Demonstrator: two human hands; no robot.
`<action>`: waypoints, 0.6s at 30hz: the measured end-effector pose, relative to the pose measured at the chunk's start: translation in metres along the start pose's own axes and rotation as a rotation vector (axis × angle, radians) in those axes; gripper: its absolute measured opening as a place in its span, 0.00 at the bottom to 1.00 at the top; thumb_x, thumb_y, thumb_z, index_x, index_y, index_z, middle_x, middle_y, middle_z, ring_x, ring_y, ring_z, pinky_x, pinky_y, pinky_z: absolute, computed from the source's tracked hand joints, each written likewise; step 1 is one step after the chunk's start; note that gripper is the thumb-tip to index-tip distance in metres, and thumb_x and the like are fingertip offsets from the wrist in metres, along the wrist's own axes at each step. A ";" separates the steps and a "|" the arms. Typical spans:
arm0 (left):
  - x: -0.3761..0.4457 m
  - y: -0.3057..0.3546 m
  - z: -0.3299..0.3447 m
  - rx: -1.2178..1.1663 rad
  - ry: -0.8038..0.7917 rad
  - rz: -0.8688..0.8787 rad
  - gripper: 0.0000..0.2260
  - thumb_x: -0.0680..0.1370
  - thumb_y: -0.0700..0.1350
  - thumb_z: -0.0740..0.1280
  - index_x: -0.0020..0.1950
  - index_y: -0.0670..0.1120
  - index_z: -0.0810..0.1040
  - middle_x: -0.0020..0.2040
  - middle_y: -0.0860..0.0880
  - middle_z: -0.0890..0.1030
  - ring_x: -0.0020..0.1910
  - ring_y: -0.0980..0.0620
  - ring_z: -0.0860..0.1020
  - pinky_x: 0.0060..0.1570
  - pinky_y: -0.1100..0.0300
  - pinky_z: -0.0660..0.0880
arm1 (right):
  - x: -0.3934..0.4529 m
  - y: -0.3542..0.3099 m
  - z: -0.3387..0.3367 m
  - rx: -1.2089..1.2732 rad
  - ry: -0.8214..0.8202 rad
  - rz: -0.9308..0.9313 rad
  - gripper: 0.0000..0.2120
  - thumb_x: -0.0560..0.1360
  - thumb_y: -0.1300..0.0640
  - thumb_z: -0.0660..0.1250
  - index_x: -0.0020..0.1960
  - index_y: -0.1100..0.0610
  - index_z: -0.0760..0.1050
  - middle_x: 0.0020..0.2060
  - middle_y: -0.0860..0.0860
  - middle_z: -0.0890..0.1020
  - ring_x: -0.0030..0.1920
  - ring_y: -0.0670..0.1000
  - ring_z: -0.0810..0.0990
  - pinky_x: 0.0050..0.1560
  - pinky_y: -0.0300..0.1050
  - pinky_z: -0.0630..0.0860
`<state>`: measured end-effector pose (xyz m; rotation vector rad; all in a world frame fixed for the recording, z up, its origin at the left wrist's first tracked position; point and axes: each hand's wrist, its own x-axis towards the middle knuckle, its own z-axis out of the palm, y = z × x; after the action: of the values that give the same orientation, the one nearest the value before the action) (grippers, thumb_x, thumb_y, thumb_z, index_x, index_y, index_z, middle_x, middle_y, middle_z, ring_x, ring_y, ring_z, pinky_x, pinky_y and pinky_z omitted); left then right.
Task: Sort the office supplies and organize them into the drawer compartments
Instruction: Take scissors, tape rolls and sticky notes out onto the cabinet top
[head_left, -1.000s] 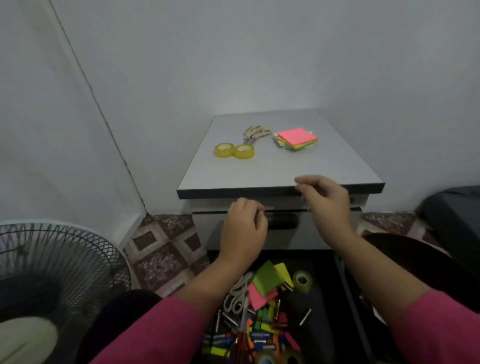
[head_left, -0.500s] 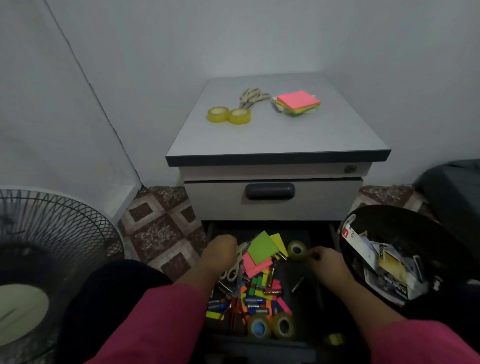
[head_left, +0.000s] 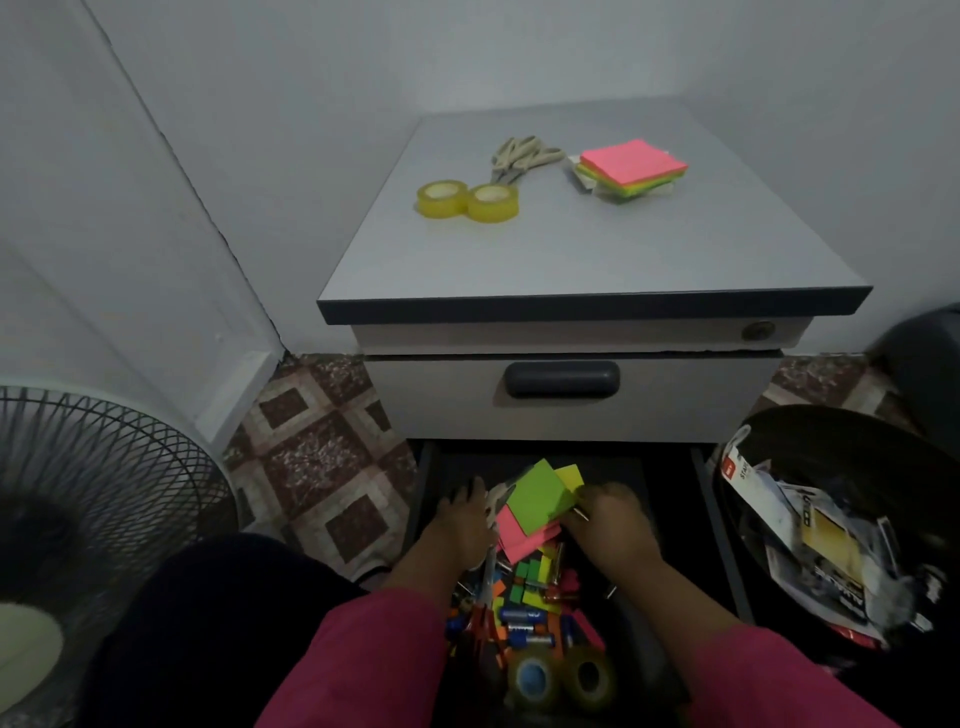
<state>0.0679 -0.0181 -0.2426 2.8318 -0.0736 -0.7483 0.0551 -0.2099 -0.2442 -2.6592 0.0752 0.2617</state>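
The bottom drawer (head_left: 431, 467) is pulled out and holds a jumble of supplies. A loose stack of green, yellow and pink sticky notes (head_left: 537, 496) lies at its back, over small coloured pieces and batteries (head_left: 524, 597). Two tape rolls (head_left: 558, 678) sit at the front. My left hand (head_left: 462, 522) rests beside pale scissors handles (head_left: 496, 501), left of the notes, fingers fairly straight. My right hand (head_left: 610, 519) lies against the notes' right edge with fingers bent; what is under it is hidden.
On the cabinet top (head_left: 571, 260) lie two yellow tape rolls (head_left: 467, 200), scissors (head_left: 524, 156) and a sticky note pad (head_left: 631, 166). A black bin of papers (head_left: 810, 519) stands right of the drawer, a fan (head_left: 93, 519) to the left. The middle drawer (head_left: 563, 379) is closed.
Both hands dropped from the cabinet's top edge into the open bottom drawer. They then closed in on the sticky notes, and the right hand now covers where a tape roll lay.
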 end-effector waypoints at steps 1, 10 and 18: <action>0.001 0.001 0.001 0.054 0.056 0.014 0.31 0.82 0.50 0.58 0.78 0.39 0.47 0.77 0.41 0.56 0.74 0.43 0.59 0.71 0.51 0.56 | 0.002 -0.004 0.003 -0.014 -0.011 0.006 0.15 0.75 0.49 0.65 0.54 0.59 0.78 0.52 0.58 0.78 0.57 0.58 0.74 0.51 0.44 0.71; 0.008 0.004 0.005 -0.134 0.052 -0.063 0.29 0.74 0.50 0.71 0.67 0.39 0.64 0.65 0.38 0.66 0.61 0.40 0.72 0.60 0.53 0.71 | 0.013 -0.023 0.019 0.042 -0.068 0.177 0.17 0.75 0.52 0.66 0.59 0.61 0.73 0.56 0.58 0.78 0.57 0.59 0.77 0.50 0.46 0.74; 0.006 0.005 0.002 -0.320 0.062 -0.090 0.29 0.73 0.44 0.72 0.68 0.38 0.62 0.67 0.38 0.64 0.62 0.40 0.72 0.58 0.54 0.72 | 0.020 -0.026 0.018 0.178 -0.181 0.282 0.14 0.74 0.55 0.67 0.55 0.63 0.77 0.54 0.60 0.81 0.54 0.59 0.79 0.41 0.41 0.70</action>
<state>0.0722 -0.0241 -0.2457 2.5625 0.1701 -0.6254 0.0742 -0.1788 -0.2521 -2.4322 0.3979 0.5587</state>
